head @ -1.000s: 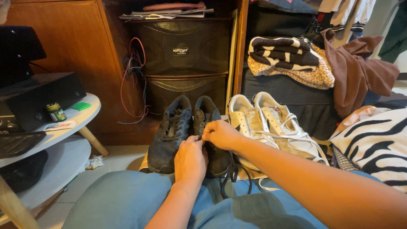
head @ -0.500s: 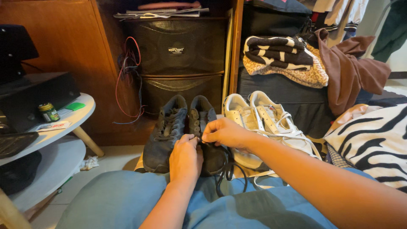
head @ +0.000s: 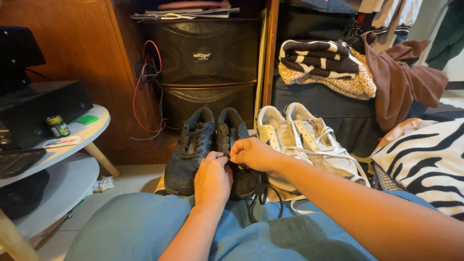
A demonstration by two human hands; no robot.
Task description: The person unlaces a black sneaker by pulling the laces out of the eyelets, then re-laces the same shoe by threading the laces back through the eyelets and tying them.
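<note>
**A:** Head camera, looking down: your left hand (head: 211,178) and right hand (head: 252,153) meet over the right-hand shoe of the dark sneakers (head: 211,147), which stand on the floor against your knees. Both pinch shut on the black lace (head: 263,197).

**B:** And to do it well?

**A:** Keep each pinch close to the eyelets, pull evenly on both sides, and mind the slack looping onto your blue trousers (head: 251,232). Stay off the white sneakers (head: 309,145) just beside.
</note>
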